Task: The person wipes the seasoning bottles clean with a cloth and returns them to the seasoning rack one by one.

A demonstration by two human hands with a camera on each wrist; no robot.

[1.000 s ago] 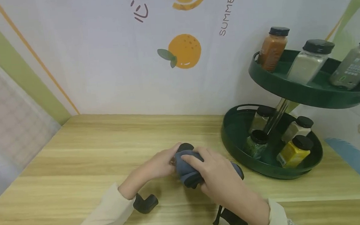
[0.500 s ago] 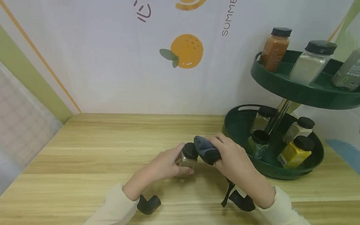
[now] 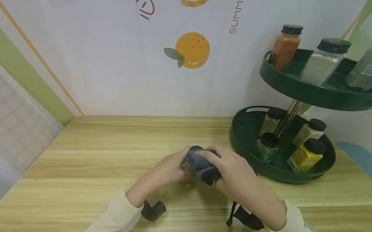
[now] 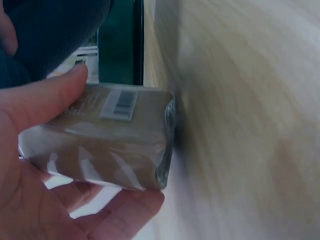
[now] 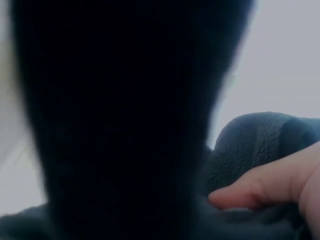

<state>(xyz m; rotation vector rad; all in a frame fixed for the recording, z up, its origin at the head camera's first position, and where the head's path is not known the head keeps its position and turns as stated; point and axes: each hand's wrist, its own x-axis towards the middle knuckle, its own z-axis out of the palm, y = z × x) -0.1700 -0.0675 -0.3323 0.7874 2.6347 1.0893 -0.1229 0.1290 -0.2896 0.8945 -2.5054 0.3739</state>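
A square clear spice jar (image 4: 115,140) with brown contents and a barcode label is held in my left hand (image 3: 166,169), thumb on one face and fingers on the opposite side. In the left wrist view its base is close to the wooden table. My right hand (image 3: 234,171) grips a folded blue-grey cloth (image 3: 202,164) against the jar. The cloth hides most of the jar in the head view; a bit of black lid (image 3: 195,148) shows behind it. In the right wrist view, the thumb (image 5: 265,187) presses into the cloth, beside a large dark blurred shape.
To the right stands a two-tier dark green rack (image 3: 317,97). Its lower tray (image 3: 242,141) carries several black-lidded spice jars, among them a yellow jar (image 3: 306,157). On the upper tier are an orange jar (image 3: 286,49) and other jars. A printed curtain (image 3: 117,63) hangs behind the table (image 3: 90,163).
The cloth was against the jar, then moved off to the right, exposing the jar and lid. Now my right hand has it back against the jar. My left hand keeps its hold.
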